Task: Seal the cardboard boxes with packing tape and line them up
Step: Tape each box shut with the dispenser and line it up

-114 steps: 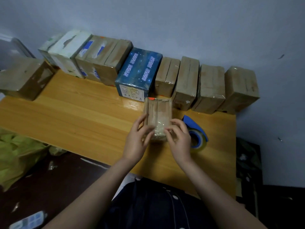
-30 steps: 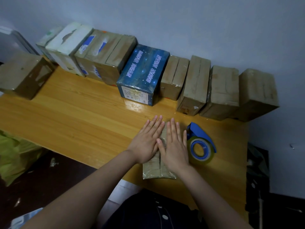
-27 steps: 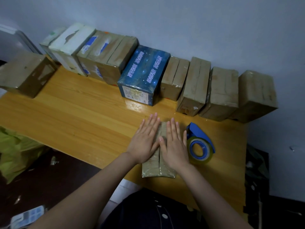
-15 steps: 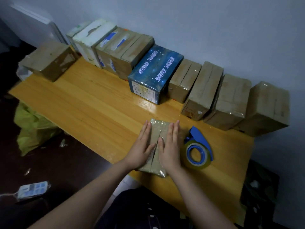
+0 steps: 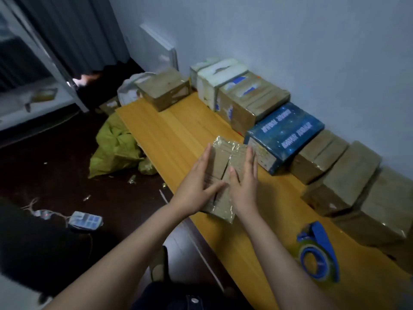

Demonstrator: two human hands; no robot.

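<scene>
- Head view: a small brown cardboard box [image 5: 223,154], shiny with tape, lies flat on the wooden surface [image 5: 178,130], near its front edge.
- The left hand [image 5: 196,184] and right hand [image 5: 244,184] flank the small brown cardboard box. The fingers [image 5: 202,158] are straight and flat against its sides, and both thumbs rest on top. Nothing is curled round it.
- A row of sealed boxes [image 5: 250,97] runs along the wall [image 5: 290,41], with a blue box [image 5: 283,133] among them. A lone box [image 5: 164,91] sits at the far end.
- A blue tape dispenser [image 5: 318,253] lies idle to the right, well apart from the hands.
- Judgement: the step is smoothing the tape, then placing the box. Press evenly along the seam and keep the palms square, so it slides without twisting into line with the row.
</scene>
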